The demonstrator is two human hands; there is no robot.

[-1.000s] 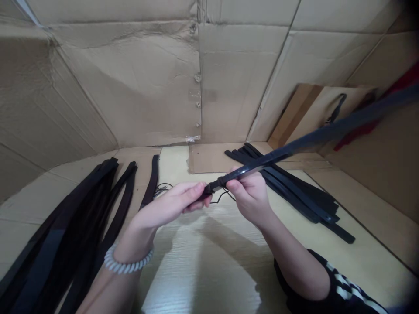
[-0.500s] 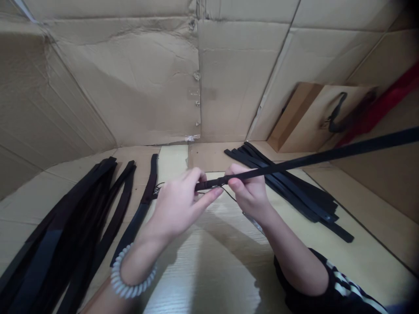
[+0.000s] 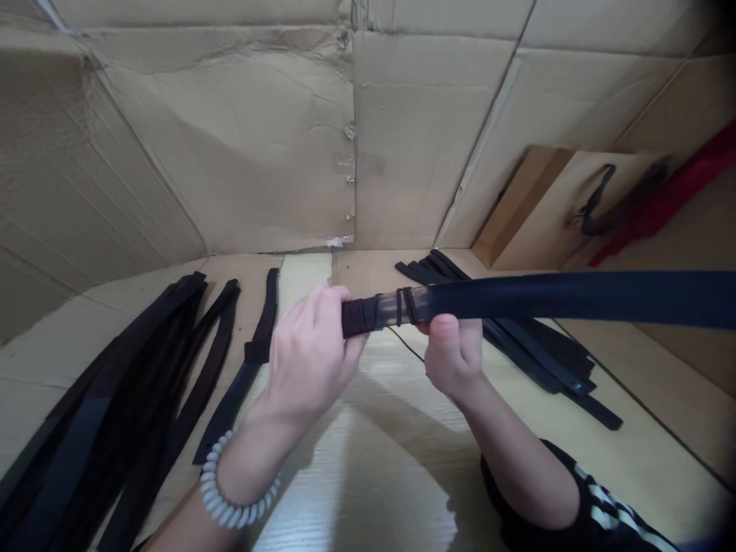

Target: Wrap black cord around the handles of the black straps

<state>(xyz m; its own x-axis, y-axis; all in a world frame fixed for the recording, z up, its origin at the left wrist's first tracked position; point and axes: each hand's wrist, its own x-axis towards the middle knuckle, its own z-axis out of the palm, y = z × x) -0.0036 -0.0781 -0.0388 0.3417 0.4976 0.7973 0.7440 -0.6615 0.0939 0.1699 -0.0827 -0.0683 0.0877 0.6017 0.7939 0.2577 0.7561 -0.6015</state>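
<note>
Clearly, both hands have hold of one flat dark strap (image 3: 552, 297), lifted above the desk (image 3: 373, 445) and running nearly level out of view to the right. Fingers wrapped round it, the left hand (image 3: 310, 345) grips the strap's banded end. The right hand (image 3: 457, 356) is closed at the strap's lower edge, thumb in front; the fingers behind are largely hidden. Between the hands, thin dark cord (image 3: 408, 305) is wound around the strap, and a loose length hangs below, reaching the right hand. A pale coiled bracelet (image 3: 215, 502) circles the left wrist.

Just left of that hand lies another dark strip (image 3: 233, 410); farther out, a pile of dark strips (image 3: 86, 429) covers the desk's left side. Toward its far right corner, a fanned bundle of black strips (image 3: 534, 356) passes partly behind the held strap. Beyond, a brown paper bag (image 3: 540, 203) leans against the cardboard wall (image 3: 425, 146).
</note>
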